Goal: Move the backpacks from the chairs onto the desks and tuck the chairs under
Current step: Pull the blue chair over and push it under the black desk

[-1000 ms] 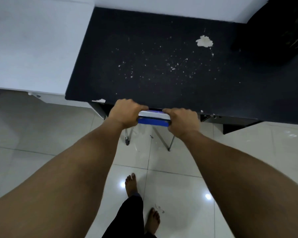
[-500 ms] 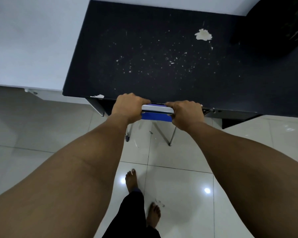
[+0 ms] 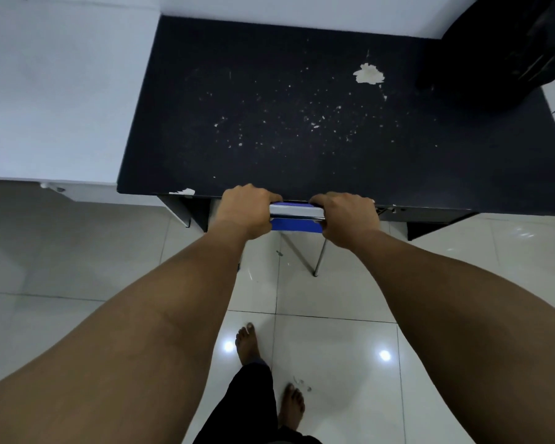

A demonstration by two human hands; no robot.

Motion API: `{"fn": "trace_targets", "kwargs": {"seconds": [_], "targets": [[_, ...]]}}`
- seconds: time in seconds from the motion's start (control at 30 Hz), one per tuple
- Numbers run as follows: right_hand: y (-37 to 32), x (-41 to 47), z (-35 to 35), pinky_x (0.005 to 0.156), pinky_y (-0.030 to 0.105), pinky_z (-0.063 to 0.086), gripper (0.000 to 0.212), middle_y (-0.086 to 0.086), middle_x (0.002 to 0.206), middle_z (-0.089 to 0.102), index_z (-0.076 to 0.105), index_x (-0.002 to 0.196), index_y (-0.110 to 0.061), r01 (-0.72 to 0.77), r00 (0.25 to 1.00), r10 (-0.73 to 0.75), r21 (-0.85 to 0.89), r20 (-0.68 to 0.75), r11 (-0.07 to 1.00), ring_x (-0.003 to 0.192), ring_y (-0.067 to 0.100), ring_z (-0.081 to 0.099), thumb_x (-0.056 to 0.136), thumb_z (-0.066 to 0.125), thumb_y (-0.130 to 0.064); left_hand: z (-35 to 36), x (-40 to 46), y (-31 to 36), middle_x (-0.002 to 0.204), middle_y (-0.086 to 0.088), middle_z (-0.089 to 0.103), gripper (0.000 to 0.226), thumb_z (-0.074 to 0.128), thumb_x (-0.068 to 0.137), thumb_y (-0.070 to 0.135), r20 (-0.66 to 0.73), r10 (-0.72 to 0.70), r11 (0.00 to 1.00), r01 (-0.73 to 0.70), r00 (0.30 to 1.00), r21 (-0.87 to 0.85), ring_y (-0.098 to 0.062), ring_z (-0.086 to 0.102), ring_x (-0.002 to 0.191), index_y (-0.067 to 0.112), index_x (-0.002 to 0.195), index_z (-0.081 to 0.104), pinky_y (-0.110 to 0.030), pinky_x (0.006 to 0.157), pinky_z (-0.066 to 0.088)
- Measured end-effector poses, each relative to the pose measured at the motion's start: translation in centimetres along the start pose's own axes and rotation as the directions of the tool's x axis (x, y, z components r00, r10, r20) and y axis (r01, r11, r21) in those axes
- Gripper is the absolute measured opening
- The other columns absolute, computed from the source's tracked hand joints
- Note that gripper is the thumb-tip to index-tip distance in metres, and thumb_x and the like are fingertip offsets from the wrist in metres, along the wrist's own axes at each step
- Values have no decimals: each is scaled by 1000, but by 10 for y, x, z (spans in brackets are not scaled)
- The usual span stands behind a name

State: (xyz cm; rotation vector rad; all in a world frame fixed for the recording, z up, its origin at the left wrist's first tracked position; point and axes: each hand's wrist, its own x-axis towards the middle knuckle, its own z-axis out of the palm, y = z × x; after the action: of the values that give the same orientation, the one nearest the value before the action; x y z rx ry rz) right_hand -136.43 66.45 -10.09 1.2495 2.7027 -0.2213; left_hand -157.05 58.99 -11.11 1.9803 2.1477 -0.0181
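A blue chair (image 3: 296, 224) with thin metal legs stands under the front edge of a black desk (image 3: 302, 123); only the top of its backrest and two legs show. My left hand (image 3: 244, 210) grips the left end of the backrest and my right hand (image 3: 346, 216) grips the right end. A black backpack (image 3: 507, 49) sits on the desk's far right corner, partly cut off by the frame.
A white desk (image 3: 52, 91) adjoins the black desk on the left. The black desktop is speckled with white chips and a torn patch (image 3: 368, 73). Glossy white floor tiles (image 3: 334, 347) lie below, with my bare feet (image 3: 247, 342) on them.
The chair has slid further under the black desk, with both hands still on its backrest. Less of the blue backrest shows now.
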Motion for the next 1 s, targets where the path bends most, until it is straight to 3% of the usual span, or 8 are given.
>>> {"fn": "trace_targets", "kwargs": {"seconds": [0.2, 0.37, 0.43, 0.6, 0.7, 0.83, 1.0], "targets": [[-11, -4, -15, 74, 35, 47, 38, -2, 103, 67, 57, 119, -34, -90, 986, 81, 58, 144, 994, 89, 20, 60, 84, 63, -21, -16, -2, 6, 95, 7, 65, 44, 65, 79, 28, 204, -17, 997, 33, 979, -75, -18, 61, 85, 42, 119, 56, -36, 74, 50], [-16, -13, -36, 89, 44, 43, 28, 2, 103, 63, 59, 112, -29, -147, 971, 144, 3, 189, 989, 97, 24, 55, 85, 63, -22, -38, -8, 16, 114, -5, 61, 46, 62, 82, 27, 320, -99, 995, 87, 942, 52, -27, 55, 108, 27, 127, 53, -50, 98, 38], [-18, -19, -45, 92, 45, 42, 26, 1, 102, 63, 58, 109, -28, -175, 958, 164, 27, 237, 984, 95, 22, 57, 84, 64, -24, -45, -14, 19, 118, -9, 58, 44, 61, 82, 26, 323, -165, 986, 155, 932, 58, -29, 53, 111, 20, 125, 53, -49, 98, 39], [-27, -39, -60, 89, 41, 46, 29, 3, 103, 63, 59, 113, -24, -199, 952, 183, 44, 246, 979, 94, 23, 59, 85, 61, -18, -57, -39, 22, 127, -13, 48, 51, 57, 83, 20, 309, -224, 952, 275, 924, -132, -32, 48, 116, 17, 133, 47, -46, 97, 48], [-34, -60, -70, 88, 42, 51, 31, 4, 104, 62, 57, 118, -20, -192, 956, 179, 34, 234, 981, 93, 23, 60, 87, 58, -17, -64, -61, 26, 127, -13, 47, 56, 58, 82, 18, 268, -242, 933, 300, 932, -200, -32, 50, 115, 17, 137, 44, -45, 97, 49], [-41, -89, -77, 79, 37, 52, 21, 4, 100, 60, 59, 109, -15, -168, 966, 160, 23, 205, 985, 90, 23, 59, 89, 55, -21, -68, -91, 36, 129, -10, 52, 55, 59, 83, 19, 246, -270, 916, 327, 931, -232, -27, 55, 111, 17, 136, 47, -39, 93, 51], [-54, -148, -66, 78, 38, 53, 10, 5, 95, 61, 58, 93, -15, -135, 952, 124, 18, 281, 991, 85, 23, 59, 90, 53, -23, -59, -147, 66, 128, -9, 56, 45, 60, 88, 29, 430, -222, 932, 320, 875, -168, -24, 55, 110, 16, 131, 54, -34, 95, 47]]}}
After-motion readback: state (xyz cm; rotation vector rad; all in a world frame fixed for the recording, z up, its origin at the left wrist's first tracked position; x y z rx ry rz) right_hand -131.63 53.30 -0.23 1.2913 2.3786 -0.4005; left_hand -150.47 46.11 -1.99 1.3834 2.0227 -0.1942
